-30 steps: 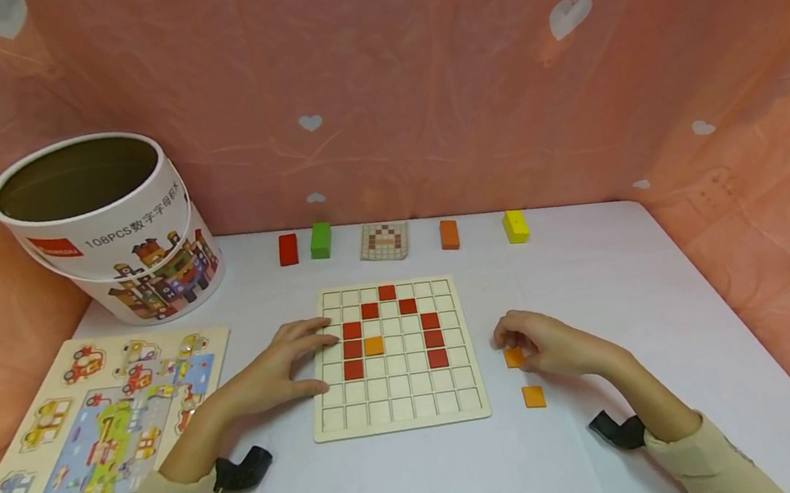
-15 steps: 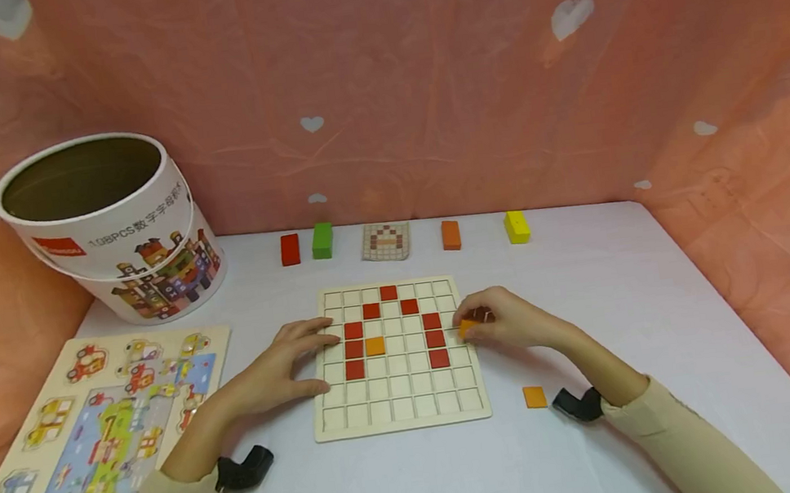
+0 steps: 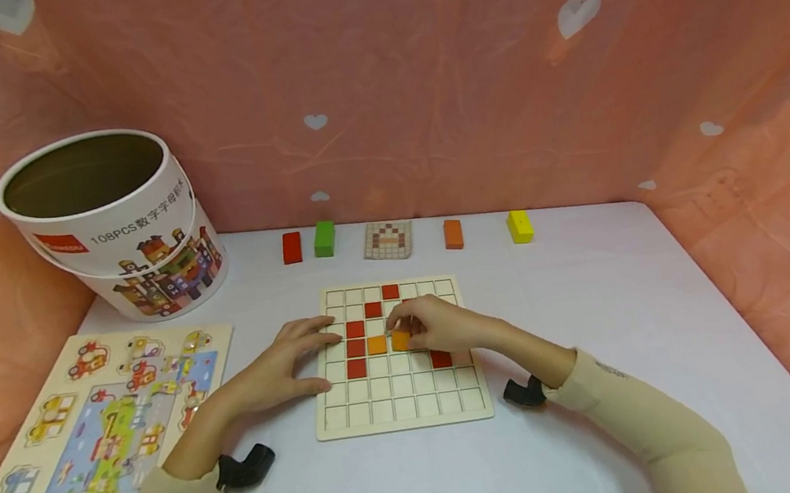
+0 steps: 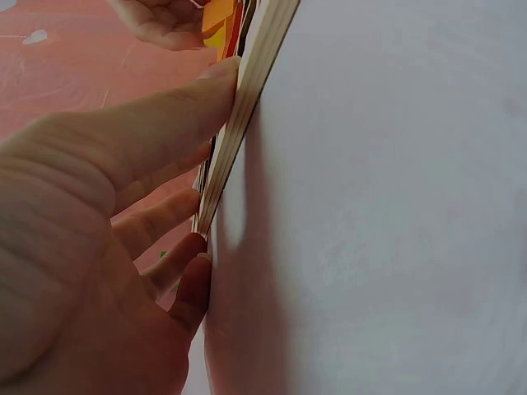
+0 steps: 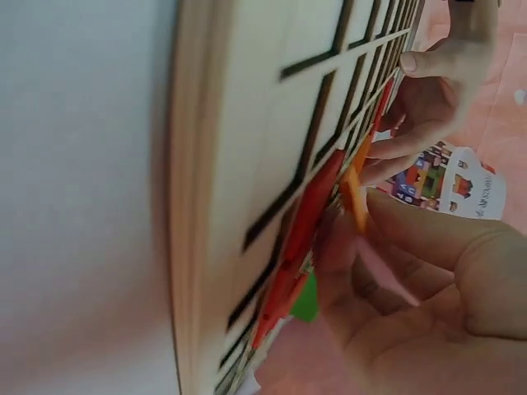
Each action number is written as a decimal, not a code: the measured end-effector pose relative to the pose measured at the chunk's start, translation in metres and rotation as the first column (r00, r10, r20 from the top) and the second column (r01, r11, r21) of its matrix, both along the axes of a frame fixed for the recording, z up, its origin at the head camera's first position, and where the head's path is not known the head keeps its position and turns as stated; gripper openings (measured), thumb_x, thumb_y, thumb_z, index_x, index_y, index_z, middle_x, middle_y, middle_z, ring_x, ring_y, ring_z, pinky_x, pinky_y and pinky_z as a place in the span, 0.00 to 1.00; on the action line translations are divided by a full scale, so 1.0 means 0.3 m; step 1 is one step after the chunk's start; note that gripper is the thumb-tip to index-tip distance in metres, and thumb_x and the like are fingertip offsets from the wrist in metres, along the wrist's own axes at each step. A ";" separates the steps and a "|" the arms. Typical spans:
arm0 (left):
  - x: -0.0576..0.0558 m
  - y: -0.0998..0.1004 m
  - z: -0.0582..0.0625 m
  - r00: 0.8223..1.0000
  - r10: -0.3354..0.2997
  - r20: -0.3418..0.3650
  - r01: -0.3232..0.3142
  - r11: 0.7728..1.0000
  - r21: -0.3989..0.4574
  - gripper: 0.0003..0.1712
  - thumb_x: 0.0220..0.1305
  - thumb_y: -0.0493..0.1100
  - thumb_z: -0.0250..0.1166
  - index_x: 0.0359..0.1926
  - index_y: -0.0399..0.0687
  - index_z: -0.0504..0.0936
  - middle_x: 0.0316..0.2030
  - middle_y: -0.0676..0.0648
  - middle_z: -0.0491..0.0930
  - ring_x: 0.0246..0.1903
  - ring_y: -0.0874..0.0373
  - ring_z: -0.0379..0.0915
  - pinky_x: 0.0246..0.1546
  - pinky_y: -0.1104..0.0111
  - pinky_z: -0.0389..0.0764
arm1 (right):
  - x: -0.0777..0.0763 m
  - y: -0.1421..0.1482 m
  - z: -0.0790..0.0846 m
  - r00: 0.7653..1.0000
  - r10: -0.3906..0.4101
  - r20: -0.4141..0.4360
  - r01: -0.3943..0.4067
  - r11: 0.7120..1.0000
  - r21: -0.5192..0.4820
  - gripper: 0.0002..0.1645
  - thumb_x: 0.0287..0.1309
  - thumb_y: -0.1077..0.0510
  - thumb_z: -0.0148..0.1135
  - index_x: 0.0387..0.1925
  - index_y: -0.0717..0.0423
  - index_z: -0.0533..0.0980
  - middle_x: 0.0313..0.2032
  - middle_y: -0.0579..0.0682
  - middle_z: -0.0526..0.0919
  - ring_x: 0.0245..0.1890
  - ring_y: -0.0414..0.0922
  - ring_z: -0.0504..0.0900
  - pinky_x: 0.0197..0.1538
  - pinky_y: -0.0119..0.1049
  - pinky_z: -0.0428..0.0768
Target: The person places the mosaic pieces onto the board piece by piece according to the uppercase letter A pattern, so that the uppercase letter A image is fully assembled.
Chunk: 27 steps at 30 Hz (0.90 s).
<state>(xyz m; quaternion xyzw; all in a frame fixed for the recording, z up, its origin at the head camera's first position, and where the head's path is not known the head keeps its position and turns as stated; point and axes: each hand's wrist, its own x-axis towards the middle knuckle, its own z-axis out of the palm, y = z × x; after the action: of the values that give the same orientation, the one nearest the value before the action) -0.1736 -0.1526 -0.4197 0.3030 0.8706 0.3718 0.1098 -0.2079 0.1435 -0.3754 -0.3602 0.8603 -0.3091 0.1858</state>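
Note:
A square wooden grid board (image 3: pixel 404 410) lies flat in the middle of the table, with several red tiles (image 3: pixel 357 369) in its cells. One orange tile (image 3: pixel 377 345) sits in a cell left of the middle. My right hand (image 3: pixel 441 323) is over the board, pinching a second orange tile (image 5: pixel 356 197) between thumb and fingers, close above the cell to the right of the first one. It covers some of the red tiles on the right. My left hand (image 3: pixel 273 368) rests at the board's left edge, fingers spread, and the left wrist view shows its thumb (image 4: pixel 218 78) against the wooden side.
Along the back stand a red block (image 3: pixel 291 248), a green block (image 3: pixel 324 239), a small pattern card (image 3: pixel 388 240), an orange block (image 3: pixel 453 234) and a yellow block (image 3: pixel 520 226). A white bucket (image 3: pixel 118 223) and a vehicle puzzle board (image 3: pixel 58 452) are at left.
My right hand has picked up an orange tile from the table right of the board and carried it left over the grid. The other loose orange tile is now hidden. My left hand stays put.

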 end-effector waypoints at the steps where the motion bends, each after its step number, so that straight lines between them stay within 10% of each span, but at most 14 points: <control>1: -0.001 0.001 0.000 1.000 0.002 0.000 -0.002 1.000 -0.002 0.34 0.57 0.45 0.75 0.63 0.43 0.76 0.73 0.40 0.59 0.72 0.40 0.47 0.68 0.40 0.55 | 0.007 0.003 0.003 1.000 -0.008 -0.021 0.008 1.000 0.006 0.16 0.60 0.70 0.65 0.50 0.64 0.79 0.43 0.52 0.82 0.40 0.43 0.76 0.45 0.30 0.77; 7: -0.003 0.001 -0.001 1.000 0.004 0.003 -0.004 1.000 -0.012 0.34 0.57 0.45 0.75 0.64 0.43 0.76 0.73 0.40 0.59 0.72 0.40 0.47 0.68 0.40 0.55 | 0.075 0.039 0.016 0.971 0.045 -0.236 -0.008 0.987 0.158 0.22 0.66 0.56 0.64 0.58 0.62 0.77 0.58 0.57 0.78 0.58 0.53 0.74 0.59 0.47 0.75; 12: -0.003 0.000 -0.002 1.000 0.001 -0.002 -0.001 1.000 -0.008 0.34 0.57 0.44 0.75 0.63 0.43 0.76 0.73 0.39 0.58 0.72 0.39 0.47 0.68 0.40 0.55 | 0.133 0.058 0.025 0.948 0.181 -0.261 -0.069 0.919 0.388 0.41 0.67 0.39 0.59 0.72 0.57 0.64 0.75 0.53 0.58 0.77 0.60 0.43 0.69 0.66 0.55; 27: -0.001 0.001 0.001 1.000 -0.002 -0.008 0.002 1.000 -0.013 0.34 0.57 0.44 0.74 0.64 0.42 0.75 0.73 0.39 0.58 0.72 0.39 0.48 0.67 0.39 0.55 | 0.112 0.021 0.011 0.939 0.239 -0.248 -0.142 0.924 0.355 0.29 0.74 0.59 0.50 0.73 0.54 0.64 0.75 0.47 0.59 0.77 0.54 0.42 0.70 0.62 0.57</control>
<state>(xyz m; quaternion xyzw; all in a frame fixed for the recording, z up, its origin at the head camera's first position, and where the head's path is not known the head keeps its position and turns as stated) -0.1738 -0.1524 -0.4194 0.3046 0.8732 0.3646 0.1088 -0.1744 0.1496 -0.3721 -0.4473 0.8782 -0.0850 0.1467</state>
